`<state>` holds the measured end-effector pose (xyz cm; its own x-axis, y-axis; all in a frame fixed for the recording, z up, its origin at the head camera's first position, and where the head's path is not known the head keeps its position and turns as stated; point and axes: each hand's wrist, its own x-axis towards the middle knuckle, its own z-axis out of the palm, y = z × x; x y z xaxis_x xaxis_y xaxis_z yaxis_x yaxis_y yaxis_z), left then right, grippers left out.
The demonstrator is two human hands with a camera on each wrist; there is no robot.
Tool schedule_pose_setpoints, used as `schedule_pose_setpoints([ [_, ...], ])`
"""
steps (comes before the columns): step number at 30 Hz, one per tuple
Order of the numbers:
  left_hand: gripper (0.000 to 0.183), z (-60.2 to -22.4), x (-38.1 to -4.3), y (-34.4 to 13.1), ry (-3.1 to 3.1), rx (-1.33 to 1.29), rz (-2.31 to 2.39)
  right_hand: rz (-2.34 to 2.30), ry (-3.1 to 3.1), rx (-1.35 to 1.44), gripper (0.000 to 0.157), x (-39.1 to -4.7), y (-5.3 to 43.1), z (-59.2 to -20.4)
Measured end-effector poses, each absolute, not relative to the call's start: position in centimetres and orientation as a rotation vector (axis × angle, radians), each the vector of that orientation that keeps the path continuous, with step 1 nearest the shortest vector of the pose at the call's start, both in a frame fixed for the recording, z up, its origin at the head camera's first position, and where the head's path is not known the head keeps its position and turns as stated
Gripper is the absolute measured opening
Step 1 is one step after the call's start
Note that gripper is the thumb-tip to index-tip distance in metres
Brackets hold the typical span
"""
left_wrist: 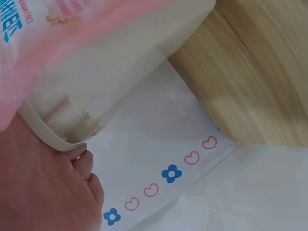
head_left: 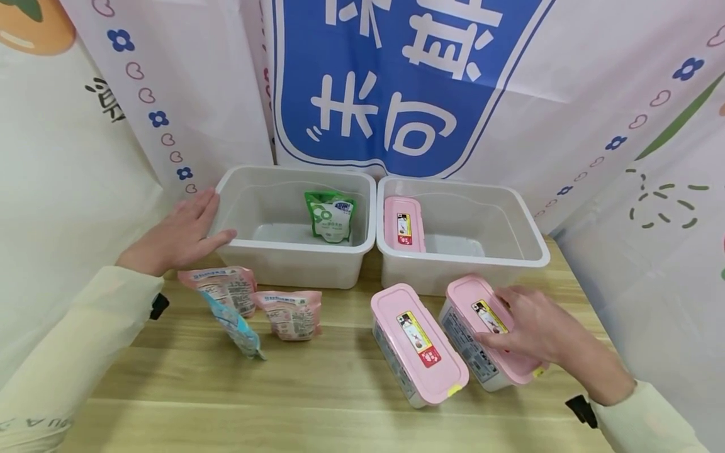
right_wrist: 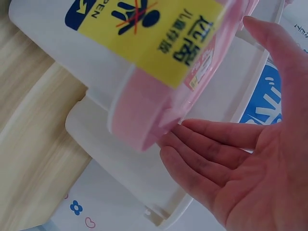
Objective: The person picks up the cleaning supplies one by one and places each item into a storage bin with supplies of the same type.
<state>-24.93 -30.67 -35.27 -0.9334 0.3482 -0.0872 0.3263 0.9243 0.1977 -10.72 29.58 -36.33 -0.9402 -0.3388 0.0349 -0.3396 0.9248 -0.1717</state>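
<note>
My left hand (head_left: 184, 233) lies with straight fingers on the left rim of the left white bin (head_left: 289, 244); its fingertips also show at that rim in the left wrist view. A pink pouch (head_left: 226, 286), a pink pouch with a pointed top (head_left: 291, 318) and a blue packet (head_left: 235, 324) stand below it on the table. My right hand (head_left: 538, 324) spans the pink lid of the right storage box (head_left: 472, 292), thumb and fingers at opposite lid edges. Its fingers look nearly straight in the right wrist view. Beside it sits another pink-lidded box (head_left: 404, 308).
A green-and-white pouch (head_left: 331, 220) stands in the left bin. In the right white bin (head_left: 470, 258), a pink-lidded box (head_left: 403, 217) stands against the left wall. Printed cloth (head_left: 566, 126) hangs behind and at both sides of the wooden table (head_left: 283, 402).
</note>
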Motion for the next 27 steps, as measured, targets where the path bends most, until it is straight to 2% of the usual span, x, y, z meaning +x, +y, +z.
schedule_pose_setpoints([
  [27, 0.096, -35.4, -25.2, -30.6, 2.979, 0.524, 0.252, 0.447, -3.127, 0.284, 0.059, -11.0, 28.5, -37.8],
])
